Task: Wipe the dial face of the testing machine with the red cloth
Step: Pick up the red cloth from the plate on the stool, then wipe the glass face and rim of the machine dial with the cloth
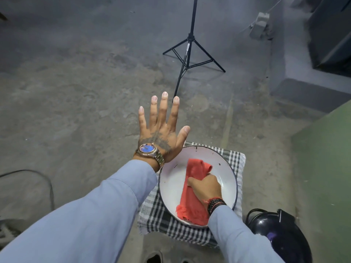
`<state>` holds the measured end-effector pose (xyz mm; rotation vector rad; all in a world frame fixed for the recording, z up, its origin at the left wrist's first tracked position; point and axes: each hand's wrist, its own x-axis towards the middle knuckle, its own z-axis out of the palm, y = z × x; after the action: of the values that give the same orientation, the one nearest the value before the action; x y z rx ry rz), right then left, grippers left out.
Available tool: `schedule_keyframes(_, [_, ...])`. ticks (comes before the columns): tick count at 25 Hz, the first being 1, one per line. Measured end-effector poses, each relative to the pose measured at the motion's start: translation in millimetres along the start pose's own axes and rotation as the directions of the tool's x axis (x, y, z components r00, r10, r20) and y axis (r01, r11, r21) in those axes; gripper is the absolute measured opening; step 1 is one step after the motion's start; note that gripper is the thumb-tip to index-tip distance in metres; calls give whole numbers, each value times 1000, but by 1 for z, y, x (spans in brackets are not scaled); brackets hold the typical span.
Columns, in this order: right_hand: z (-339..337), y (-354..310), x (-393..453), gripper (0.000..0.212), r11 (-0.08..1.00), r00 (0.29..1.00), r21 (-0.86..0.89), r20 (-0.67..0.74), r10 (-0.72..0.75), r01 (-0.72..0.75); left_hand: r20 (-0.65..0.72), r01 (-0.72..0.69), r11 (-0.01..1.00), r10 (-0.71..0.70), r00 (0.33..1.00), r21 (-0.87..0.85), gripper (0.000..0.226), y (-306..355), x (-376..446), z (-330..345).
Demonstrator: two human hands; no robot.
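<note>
The red cloth [191, 198] lies crumpled in a white enamel bowl [224, 168] with a dark rim. My right hand [206, 186] is down in the bowl, its fingers closed around the middle of the cloth. My left hand [161, 128] hovers flat above the floor, just beyond the bowl's left rim, fingers spread and holding nothing; a watch sits on its wrist. A green machine body [326, 158] fills the right edge. Its dial face is out of view.
The bowl rests on a black-and-white checked cloth [161, 217] over a low stand. A black tripod [188, 54] stands on the concrete floor ahead. A dark glossy helmet-like object [279, 238] sits at lower right. A cable [43, 179] loops at left.
</note>
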<state>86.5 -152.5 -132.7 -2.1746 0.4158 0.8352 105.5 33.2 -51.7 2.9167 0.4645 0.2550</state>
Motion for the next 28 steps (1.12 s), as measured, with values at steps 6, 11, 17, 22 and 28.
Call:
schedule_keyframes(6, [-41,15,-28,61,396,720,847,518,-462,-355,-52,-35,999,36,998,18,85,11,7,-44])
schedule_keyframes(11, [-98,-19,-86,68,54,602,948,242,-761,-312,-136,-93,994,100,986,62,83,52,26,-127])
schedule_keyframes(17, [-216,-69,-172,72,-17,572,989,72,-817,-149,-329,-234,968,249,911,85,84,158,34,-284])
schedule_keyframes(22, [-331,-85,-278,82,-122,532,992,-125,-837,41,-486,-402,915,363,795,26,88,260,9,-418])
schedule_keyframes(28, [-427,-8,-436,105,-292,524,884,-455,-720,366,-592,-660,749,505,628,-62,88,379,-84,-520])
